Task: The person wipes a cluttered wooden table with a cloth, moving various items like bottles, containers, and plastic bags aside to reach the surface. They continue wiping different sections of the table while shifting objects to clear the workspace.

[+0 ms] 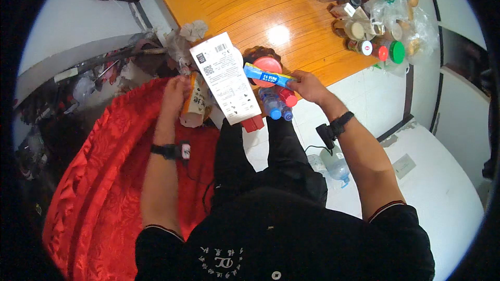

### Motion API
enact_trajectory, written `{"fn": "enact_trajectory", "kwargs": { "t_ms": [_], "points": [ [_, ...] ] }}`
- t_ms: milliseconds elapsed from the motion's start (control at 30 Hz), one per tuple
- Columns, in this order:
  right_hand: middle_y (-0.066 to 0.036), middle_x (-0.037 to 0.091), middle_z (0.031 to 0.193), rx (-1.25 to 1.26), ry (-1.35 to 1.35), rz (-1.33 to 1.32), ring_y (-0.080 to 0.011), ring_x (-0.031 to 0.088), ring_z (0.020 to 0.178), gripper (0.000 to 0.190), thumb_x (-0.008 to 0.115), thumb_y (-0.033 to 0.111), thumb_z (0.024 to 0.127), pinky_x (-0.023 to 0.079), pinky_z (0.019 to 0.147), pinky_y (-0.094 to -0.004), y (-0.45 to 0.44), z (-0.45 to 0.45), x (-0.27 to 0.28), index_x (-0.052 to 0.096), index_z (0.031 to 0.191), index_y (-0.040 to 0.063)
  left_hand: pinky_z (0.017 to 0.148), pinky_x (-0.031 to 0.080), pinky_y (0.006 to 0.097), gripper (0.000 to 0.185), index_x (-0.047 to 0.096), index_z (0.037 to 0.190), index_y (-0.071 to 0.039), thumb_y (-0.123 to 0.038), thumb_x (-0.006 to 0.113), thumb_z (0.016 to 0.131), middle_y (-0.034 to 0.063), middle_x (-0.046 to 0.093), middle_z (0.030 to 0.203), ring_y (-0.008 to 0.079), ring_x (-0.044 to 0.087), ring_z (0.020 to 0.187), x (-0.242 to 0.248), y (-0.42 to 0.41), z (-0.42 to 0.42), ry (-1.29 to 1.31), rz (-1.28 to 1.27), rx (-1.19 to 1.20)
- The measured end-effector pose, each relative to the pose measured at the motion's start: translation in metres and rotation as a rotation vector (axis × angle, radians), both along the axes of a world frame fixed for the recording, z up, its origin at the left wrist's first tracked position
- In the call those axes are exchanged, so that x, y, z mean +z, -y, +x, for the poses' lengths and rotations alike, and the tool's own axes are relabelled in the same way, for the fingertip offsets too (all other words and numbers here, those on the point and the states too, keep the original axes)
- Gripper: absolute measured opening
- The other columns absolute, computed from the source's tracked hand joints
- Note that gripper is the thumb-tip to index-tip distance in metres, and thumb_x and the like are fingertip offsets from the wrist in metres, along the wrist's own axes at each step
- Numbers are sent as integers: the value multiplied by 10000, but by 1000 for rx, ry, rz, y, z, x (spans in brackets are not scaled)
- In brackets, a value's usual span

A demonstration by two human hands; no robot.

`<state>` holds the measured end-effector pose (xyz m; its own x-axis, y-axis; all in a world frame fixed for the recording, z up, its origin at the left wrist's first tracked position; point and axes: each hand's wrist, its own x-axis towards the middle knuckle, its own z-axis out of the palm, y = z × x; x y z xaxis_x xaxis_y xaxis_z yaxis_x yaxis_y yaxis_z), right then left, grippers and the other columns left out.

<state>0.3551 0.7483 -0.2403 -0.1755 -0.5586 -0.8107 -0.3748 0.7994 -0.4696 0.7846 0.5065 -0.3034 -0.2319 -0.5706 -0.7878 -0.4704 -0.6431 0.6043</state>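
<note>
A flat blue-and-yellow packet [270,75] is pinched at its right end by my right hand [310,87]. It lies across the red lid of a jar [266,64]. My left hand [174,93] grips the side of a cream-and-orange plastic package [198,100] that bears writing. Between the two hands a white printed box [226,78] is tilted, and a red object [252,123] shows from under its lower edge. Close below the packet are plastic bottles with a light-blue cap [275,114] and a red cap [288,97].
Several jars and bottles crowd the right end of the wooden table [234,0], among them a green-lidded jar [396,52] and a clear plastic bag [424,35]. Crumpled tissue [194,30] lies by the left table edge. Red cloth [113,156] spreads at my left.
</note>
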Motion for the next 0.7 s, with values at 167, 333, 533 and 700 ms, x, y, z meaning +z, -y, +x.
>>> {"fn": "enact_trajectory", "kwargs": {
  "t_ms": [167,333,533,700],
  "points": [
    [-271,755,1300,-11,-218,-218,-430,735,1215,547,801,263,965,582,1056,-490,1,14,10,675,1419,-17,991,556,342,644,587,1526,-51,-561,598,1133,73,692,1393,182,681,1236,28,-70,3,-25,92,43],
    [-237,763,1289,67,-429,-448,-421,745,1182,442,775,158,978,603,1024,-480,23,34,66,688,1384,8,999,556,339,657,621,1492,1,-537,640,1115,89,713,1336,210,692,1212,73,-103,-35,-13,16,54],
    [-222,796,1158,142,-285,-353,-403,776,1083,370,751,175,992,624,939,-476,60,94,102,711,1319,6,958,558,327,476,705,1338,72,-324,754,1079,117,766,1189,192,704,1069,80,-113,-59,20,-150,-49],
    [-246,784,1158,128,-251,-398,-432,754,1094,302,723,194,990,610,943,-502,58,123,80,726,1220,0,969,562,344,391,729,1260,59,-260,794,1044,127,777,1171,186,706,1090,64,-115,-56,93,-225,-125]
  ]
}}
